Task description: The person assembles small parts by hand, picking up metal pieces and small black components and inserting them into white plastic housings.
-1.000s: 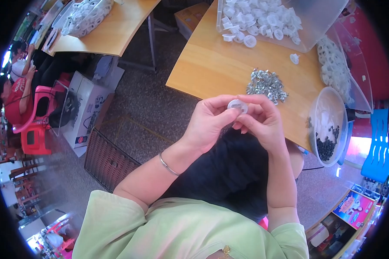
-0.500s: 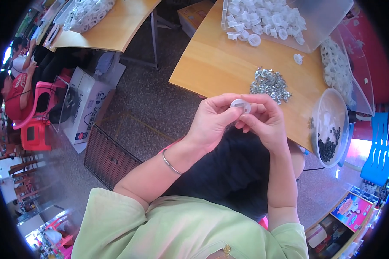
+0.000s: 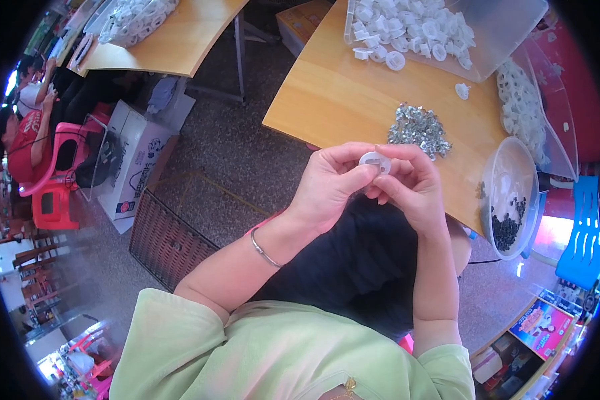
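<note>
Between the fingertips of both hands is a small round white plastic part [image 3: 375, 160], with a small grey metal piece showing on its face. My left hand [image 3: 331, 185] pinches its left side, thumb in front. My right hand [image 3: 413, 187] grips the right side with thumb and fingers; what else those fingertips may hold is hidden. Just beyond the hands, a pile of small shiny metal pieces [image 3: 420, 131] lies on the wooden table [image 3: 333, 87]. A single white plastic part [image 3: 462, 91] rests farther back on the table.
A clear bin [image 3: 507, 47] of similar white parts lies tipped at the table's far side. To the right stand a bowl [image 3: 532, 180] with small black pieces and a bag of white rings [image 3: 519, 100]. A woven basket [image 3: 170, 230] and carton [image 3: 130, 170] are at left, near seated people.
The white part has turned slightly, showing its face and metal piece more plainly. Both hands keep their hold on it, and the view has shifted a little.
</note>
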A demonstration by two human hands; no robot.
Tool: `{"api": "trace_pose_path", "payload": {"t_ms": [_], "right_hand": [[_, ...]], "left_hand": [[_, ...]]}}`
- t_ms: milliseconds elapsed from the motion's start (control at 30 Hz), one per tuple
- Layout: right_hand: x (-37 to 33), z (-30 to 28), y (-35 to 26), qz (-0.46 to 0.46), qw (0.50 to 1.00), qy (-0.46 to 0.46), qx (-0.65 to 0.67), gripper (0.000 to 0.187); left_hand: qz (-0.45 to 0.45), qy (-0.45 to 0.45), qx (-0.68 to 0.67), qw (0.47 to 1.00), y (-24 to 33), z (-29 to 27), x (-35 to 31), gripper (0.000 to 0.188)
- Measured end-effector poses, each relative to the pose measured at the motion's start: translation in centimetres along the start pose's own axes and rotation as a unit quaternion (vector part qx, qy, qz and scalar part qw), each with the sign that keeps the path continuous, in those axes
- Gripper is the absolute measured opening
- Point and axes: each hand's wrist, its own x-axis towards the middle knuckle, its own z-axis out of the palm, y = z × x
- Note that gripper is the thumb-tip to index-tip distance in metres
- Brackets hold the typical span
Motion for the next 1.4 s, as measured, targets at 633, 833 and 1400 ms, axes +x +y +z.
{"api": "trace_pose_path", "payload": {"t_ms": [633, 833, 1400], "right_hand": [[0.2, -1.0, -1.0, 0.020, 0.999, 0.023, -0.012, 0.038], [0.0, -0.9, -1.1, 0.025, 0.999, 0.048, -0.003, 0.035], [0.0, -0.8, -0.8, -0.026, 0.995, 0.076, -0.064, 0.025]], "left_hand": [[-0.038, -0.015, 0.035, 0.999, 1.0, 0.7, 0.4, 0.030], [-0.039, 0.004, 0.007, 0.999, 1.2, 0.9, 0.3, 0.029], [-0.038, 0.011, 0.046, 0.998, 1.2, 0.6, 0.4, 0.025]]}}
